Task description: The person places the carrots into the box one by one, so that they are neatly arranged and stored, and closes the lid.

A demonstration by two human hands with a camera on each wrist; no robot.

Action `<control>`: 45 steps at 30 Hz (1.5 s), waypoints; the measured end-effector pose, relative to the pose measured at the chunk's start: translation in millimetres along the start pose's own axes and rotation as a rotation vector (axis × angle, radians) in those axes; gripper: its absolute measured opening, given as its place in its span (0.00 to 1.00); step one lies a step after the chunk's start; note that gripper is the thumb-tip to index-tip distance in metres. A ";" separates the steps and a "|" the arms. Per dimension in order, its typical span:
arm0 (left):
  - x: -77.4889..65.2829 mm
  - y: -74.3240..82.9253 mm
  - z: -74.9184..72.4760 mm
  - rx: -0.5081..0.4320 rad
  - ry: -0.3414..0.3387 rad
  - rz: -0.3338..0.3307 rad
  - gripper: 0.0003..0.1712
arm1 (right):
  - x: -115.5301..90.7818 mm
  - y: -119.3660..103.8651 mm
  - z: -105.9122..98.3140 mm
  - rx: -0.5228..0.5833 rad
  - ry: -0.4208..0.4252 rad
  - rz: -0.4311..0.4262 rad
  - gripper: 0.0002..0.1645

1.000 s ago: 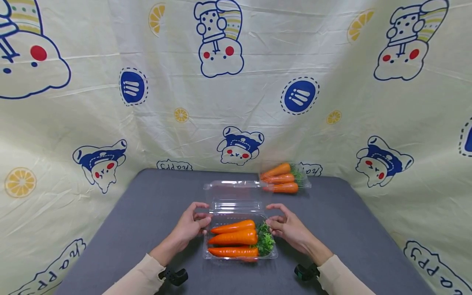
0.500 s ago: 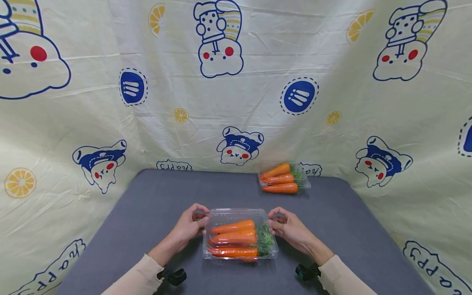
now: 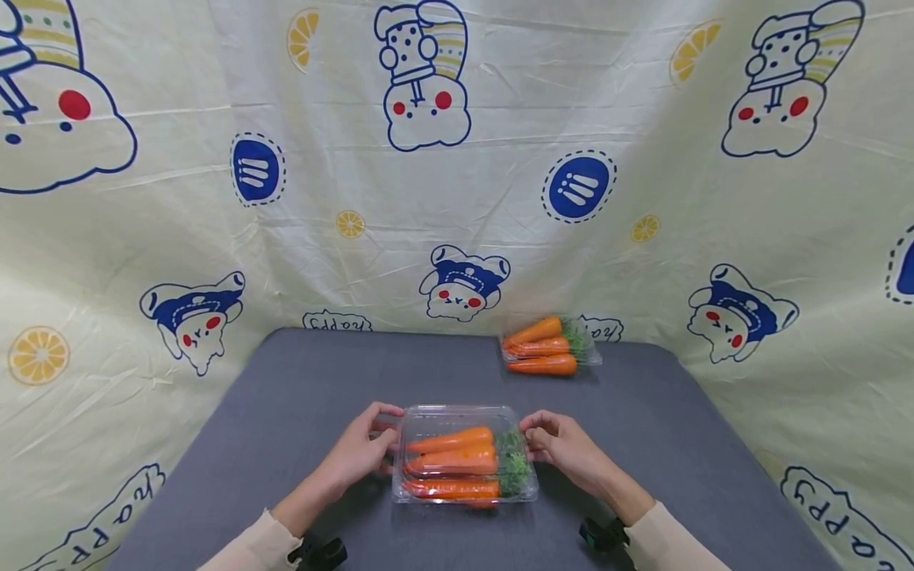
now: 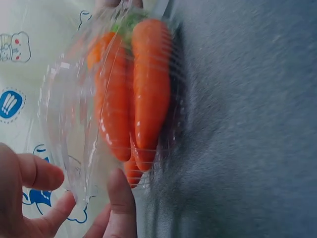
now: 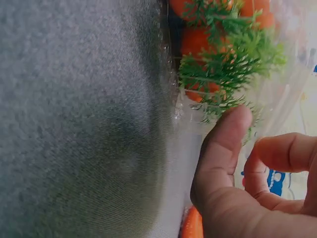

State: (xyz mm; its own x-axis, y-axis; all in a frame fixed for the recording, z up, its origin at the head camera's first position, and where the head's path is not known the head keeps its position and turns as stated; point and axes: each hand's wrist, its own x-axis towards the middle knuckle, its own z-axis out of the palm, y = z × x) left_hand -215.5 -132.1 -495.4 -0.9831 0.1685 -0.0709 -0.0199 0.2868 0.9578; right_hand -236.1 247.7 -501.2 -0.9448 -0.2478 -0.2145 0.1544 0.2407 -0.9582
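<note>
A clear plastic clamshell box (image 3: 467,412) sits on the grey table in front of me, its lid lying over the base. Whether the lid is latched I cannot tell. Inside are several orange carrots (image 3: 450,460), green tops (image 5: 223,64) toward the right. My left hand (image 3: 362,440) is at the box's back left corner, fingers spread; in the left wrist view a fingertip (image 4: 69,198) reaches the clear plastic edge. At the right end my right hand (image 3: 564,444) has its thumb (image 5: 233,126) against or very near the box wall, its other fingers loosely bent.
Another clear pack of carrots (image 3: 543,365) lies at the back right of the grey table (image 3: 343,365). A printed cloth (image 3: 286,238) hangs behind and along both sides. Dark wrist devices (image 3: 603,533) sit near the sleeves.
The box's lid, standing open behind the base a second ago, has come down over the carrots. My left hand has since drawn slightly down and left; the right has shifted slightly.
</note>
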 end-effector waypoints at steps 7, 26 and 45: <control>-19.7 -0.7 -0.4 0.025 -0.066 0.040 0.38 | -19.7 -5.9 3.1 -0.113 -0.004 -0.019 0.20; -54.6 -4.3 2.5 -0.053 -0.172 0.006 0.43 | -57.9 -5.2 4.7 -0.086 -0.106 0.021 0.35; -56.0 -8.6 10.1 -0.267 -0.232 -0.112 0.50 | -60.6 0.4 14.0 0.153 -0.162 0.146 0.46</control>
State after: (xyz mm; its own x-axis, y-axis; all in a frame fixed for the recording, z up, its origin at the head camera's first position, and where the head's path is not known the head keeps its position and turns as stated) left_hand -158.4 -134.4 -502.5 -0.9056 0.3679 -0.2109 -0.2015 0.0643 0.9774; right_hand -174.8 249.7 -491.2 -0.8527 -0.3707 -0.3681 0.3393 0.1429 -0.9298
